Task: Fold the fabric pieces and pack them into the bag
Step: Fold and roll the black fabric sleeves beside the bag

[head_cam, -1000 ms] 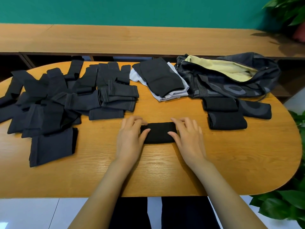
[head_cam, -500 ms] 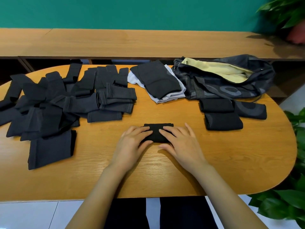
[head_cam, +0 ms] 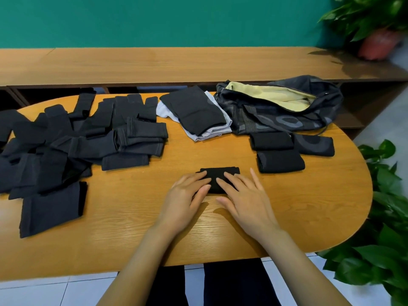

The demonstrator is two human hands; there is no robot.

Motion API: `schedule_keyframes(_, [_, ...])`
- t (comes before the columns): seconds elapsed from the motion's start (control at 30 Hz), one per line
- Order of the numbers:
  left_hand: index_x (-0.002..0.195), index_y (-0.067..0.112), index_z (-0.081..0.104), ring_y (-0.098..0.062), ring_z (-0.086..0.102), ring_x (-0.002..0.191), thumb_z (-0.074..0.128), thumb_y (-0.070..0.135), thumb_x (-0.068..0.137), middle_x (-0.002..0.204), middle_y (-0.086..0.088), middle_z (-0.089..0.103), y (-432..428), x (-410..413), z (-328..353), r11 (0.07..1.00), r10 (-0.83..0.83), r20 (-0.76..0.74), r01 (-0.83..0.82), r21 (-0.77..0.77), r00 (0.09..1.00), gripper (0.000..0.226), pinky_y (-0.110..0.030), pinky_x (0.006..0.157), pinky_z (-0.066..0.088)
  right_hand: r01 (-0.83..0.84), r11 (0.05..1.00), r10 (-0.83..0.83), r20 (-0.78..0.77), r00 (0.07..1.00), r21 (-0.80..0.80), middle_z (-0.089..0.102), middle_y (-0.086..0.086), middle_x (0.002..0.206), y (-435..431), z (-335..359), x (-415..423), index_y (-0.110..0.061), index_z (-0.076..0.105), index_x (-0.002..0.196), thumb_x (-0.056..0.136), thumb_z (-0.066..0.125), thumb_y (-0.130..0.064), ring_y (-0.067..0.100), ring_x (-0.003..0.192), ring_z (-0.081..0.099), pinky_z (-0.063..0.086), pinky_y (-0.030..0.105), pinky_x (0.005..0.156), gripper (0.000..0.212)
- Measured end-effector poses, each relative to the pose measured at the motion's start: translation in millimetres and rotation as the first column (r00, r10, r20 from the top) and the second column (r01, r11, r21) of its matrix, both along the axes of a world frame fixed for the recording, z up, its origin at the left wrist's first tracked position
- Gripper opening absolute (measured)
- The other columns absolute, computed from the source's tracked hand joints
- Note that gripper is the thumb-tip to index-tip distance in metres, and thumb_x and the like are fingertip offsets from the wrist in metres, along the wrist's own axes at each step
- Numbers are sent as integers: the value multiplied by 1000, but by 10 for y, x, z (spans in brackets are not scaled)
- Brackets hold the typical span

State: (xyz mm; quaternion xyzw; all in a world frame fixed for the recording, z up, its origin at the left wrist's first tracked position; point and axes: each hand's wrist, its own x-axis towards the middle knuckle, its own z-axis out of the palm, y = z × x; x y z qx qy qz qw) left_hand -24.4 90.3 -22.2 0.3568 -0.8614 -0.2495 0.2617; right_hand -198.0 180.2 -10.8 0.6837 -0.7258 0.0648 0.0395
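While my left hand (head_cam: 187,195) and right hand (head_cam: 245,196) press straight fingers (head_cam: 199,176) onto the folded black piece (head_cam: 220,172) at the middle of the tabletop (head_cam: 132,213), I judge it soft, light and springy, best pinched at both ends.

Your left hand (head_cam: 185,199) and right hand (head_cam: 245,195) lie on the folded piece (head_cam: 219,171), mid-table (head_cam: 132,239). The loose pile (head_cam: 66,138) lies to your left. The bag (head_cam: 282,111) sits back right, with three folded pieces (head_cam: 280,160) just before it.

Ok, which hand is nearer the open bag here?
Right. The right hand presses the folded black piece, with the bag beyond it, up and rightward; the left hand presses beside it, farther left.
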Motion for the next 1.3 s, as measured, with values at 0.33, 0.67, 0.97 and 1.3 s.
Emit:
schedule_keyframes(0.33, [144, 24, 45, -8, 30, 140, 22, 58, 99, 151, 5, 40, -3, -27, -12, 987, 123, 14, -124, 98, 992, 61, -40, 118, 26, 185, 983, -184, 7, 983, -20, 52, 2, 145, -172, 30, -256, -22, 57, 134, 92, -10, -66, 22, 139, 41, -2, 51, 119, 91])
schedule_keyframes(0.67, [142, 24, 47, -8, 34, 138, 22, 56, 96, 148, 4, 45, 8, -31, -2, 990, 107, 37, -110, 83, 994, 61, -42, 118, 25, 239, 970, -233, 98, 968, -51, 42, -1, 152, 86, -42, -512, -24, 49, 142, 92, 8, -65, 18, 144, 31, 12, 48, 119, 76])
schedule_keyframes(0.97, [149, 37, 28, 3, 4, 144, 26, 50, 103, 157, 18, 21, 144, -672, 211, 982, -188, 236, 190, 11, 954, 49, -30, 121, -4, 446, 891, -432, 143, 890, -83, 29, 2, 159, 166, -43, -921, -17, 34, 150, 92, 7, -65, 20, 149, 16, 4, 53, 121, 80])
schedule_keyframes(1.3, [147, 39, 36, -8, 8, 147, 21, 55, 102, 158, 14, 25, 275, -1261, 195, 955, -274, 377, 297, -4, 885, 50, -36, 120, -4, 648, 759, -641, 99, 761, -64, 47, 2, 148, 419, -75, -1175, -22, 49, 142, 93, 9, -63, 24, 138, 37, 14, 64, 114, 75])
